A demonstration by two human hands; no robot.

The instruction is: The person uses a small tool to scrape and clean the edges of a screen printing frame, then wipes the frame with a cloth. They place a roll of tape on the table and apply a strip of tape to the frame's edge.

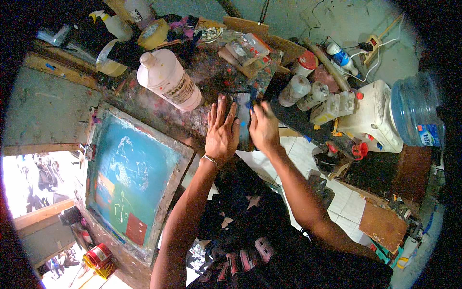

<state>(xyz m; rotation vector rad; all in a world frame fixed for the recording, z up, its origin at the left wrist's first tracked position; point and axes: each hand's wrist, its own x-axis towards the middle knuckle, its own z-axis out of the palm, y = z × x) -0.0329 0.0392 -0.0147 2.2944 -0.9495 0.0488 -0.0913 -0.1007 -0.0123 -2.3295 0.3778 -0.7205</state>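
My left hand (222,129) lies palm down with its fingers stretched out, on the stained worktop (211,58) beside a narrow grey-blue strip (244,113). My right hand (264,127) is closed at the strip's right side, its fingers curled and slightly blurred. Something dark blue shows by its fingertips, but I cannot make out what it grips. A large white plastic bottle (168,79) stands just left of and beyond my left hand. Further left, a wooden-framed printing screen (139,168) with teal mesh and pale figures leans at a slant.
Tape rolls (154,34) and a spray bottle (115,25) stand at the far left. On the right are clear bottles (294,90), a white jerrycan (370,113) and a big blue water jug (417,111). A red-and-yellow can (99,257) is at lower left. White floor tiles (344,204) show below.
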